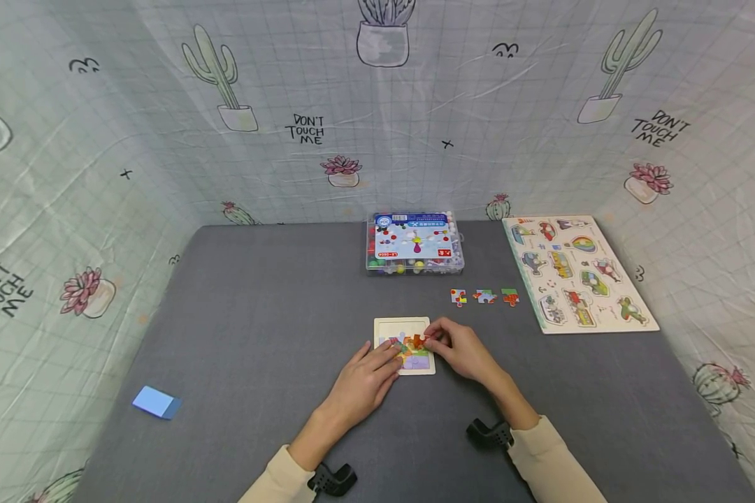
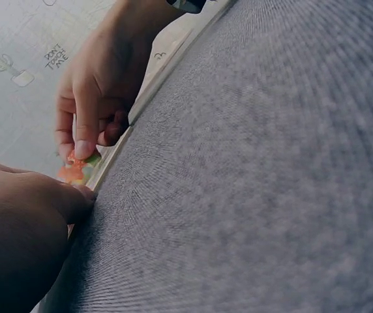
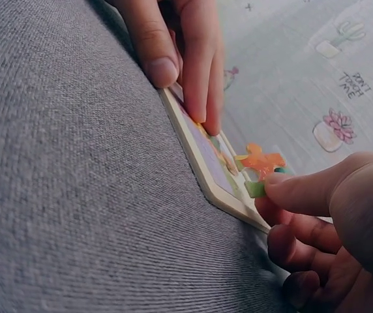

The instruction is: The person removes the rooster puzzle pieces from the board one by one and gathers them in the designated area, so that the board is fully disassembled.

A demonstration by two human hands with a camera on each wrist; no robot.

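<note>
"Grey tabletop [image 1: 258,293] below — why does the left hand [image 1: 366,381] lie outstretched on the puzzle tray [image 1: 403,325]?"

"Likely steadying it — the right hand [image 1: 461,351] pinches an orange piece [image 3: 263,160] over its right side."

Up top we've got the head cam, looking forward and down over most of the desk [image 1: 277,300] from farthest out. Our left wrist cam [image 1: 333,480] sits low and close, view tilted, facing the right hand [image 1: 462,349]; our right wrist cam [image 1: 489,434] mirrors that toward the left hand [image 1: 366,378]. All three share both hands and the puzzle board [image 1: 400,325].
</note>
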